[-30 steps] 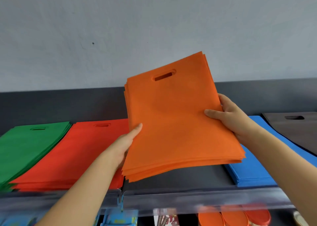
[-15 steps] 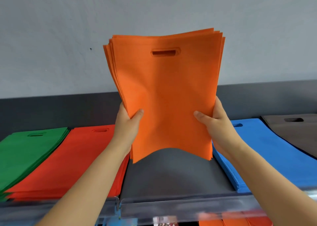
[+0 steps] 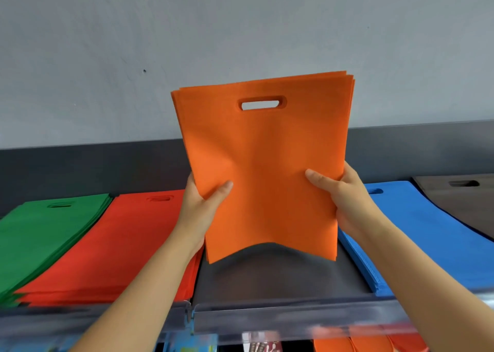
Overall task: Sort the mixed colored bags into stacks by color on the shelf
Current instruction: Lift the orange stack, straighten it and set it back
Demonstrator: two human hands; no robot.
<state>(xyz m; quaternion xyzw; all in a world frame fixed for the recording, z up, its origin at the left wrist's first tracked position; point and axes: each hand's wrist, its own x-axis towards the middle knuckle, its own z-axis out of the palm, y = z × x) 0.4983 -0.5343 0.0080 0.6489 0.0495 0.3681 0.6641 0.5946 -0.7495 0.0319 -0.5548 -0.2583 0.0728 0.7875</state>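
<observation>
From the head camera: you are holding a bundle of orange bags (image 3: 267, 170) upright in front of you, above the bare middle stretch of the dark shelf (image 3: 280, 279). Your left hand (image 3: 203, 204) is gripping the bundle's left edge, thumb across the front, and your right hand (image 3: 344, 199) is clamping the right edge the same way. The bundle's bottom edge is hanging just above the shelf surface, not touching it, and the grey wall (image 3: 240, 31) is showing through the handle slot (image 3: 260, 104). On the far left a green stack (image 3: 45, 234) is lying flat, with a red stack (image 3: 120, 244) just beside it. To the right a blue stack (image 3: 417, 231) is lying flat, then a brown-grey stack (image 3: 462, 199) at the frame's edge. A clear rail (image 3: 294, 319) is running along the shelf's near edge.
</observation>
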